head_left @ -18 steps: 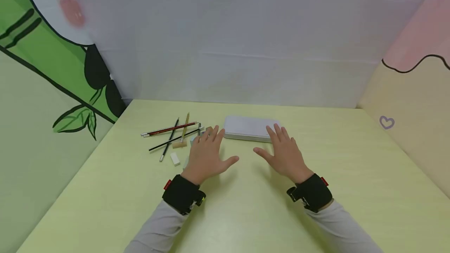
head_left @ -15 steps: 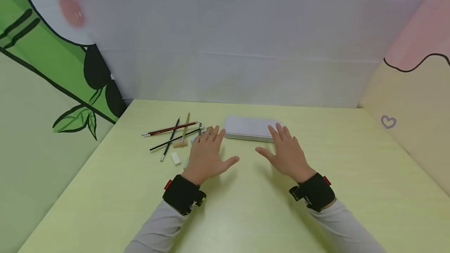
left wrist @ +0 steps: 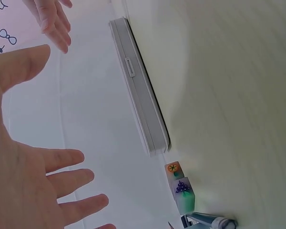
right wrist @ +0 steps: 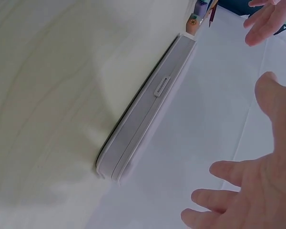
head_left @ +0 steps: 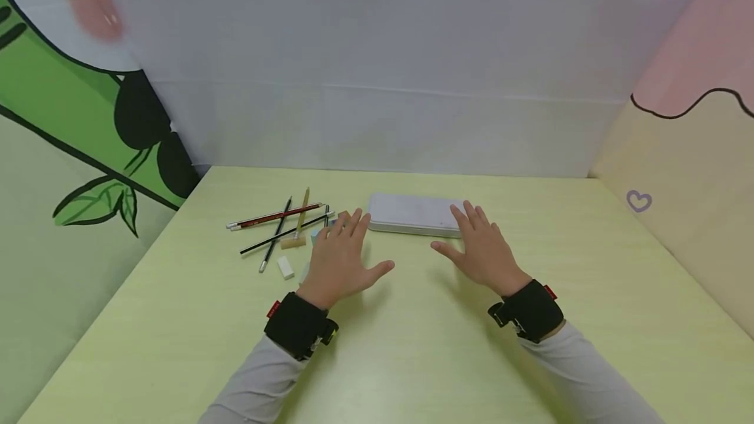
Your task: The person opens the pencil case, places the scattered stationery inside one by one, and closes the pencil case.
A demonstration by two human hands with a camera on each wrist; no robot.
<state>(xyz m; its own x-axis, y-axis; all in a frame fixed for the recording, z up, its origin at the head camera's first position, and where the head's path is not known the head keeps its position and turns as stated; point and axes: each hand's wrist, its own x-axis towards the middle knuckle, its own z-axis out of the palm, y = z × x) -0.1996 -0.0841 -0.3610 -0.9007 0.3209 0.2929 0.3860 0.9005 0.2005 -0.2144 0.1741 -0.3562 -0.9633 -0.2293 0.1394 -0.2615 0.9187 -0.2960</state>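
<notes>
Both the left hand (head_left: 341, 260) and right hand (head_left: 484, 250) hover with fingers spread and released, mid-frame, just before the closed pencil case (head_left: 412, 213) on the worktop (head_left: 412, 345).

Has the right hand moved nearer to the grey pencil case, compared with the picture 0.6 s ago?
Cannot tell. The camera shifted, and the right hand sits against the pencil case near its right end, fingers spread, much as before; any move is too slight to judge.
</notes>
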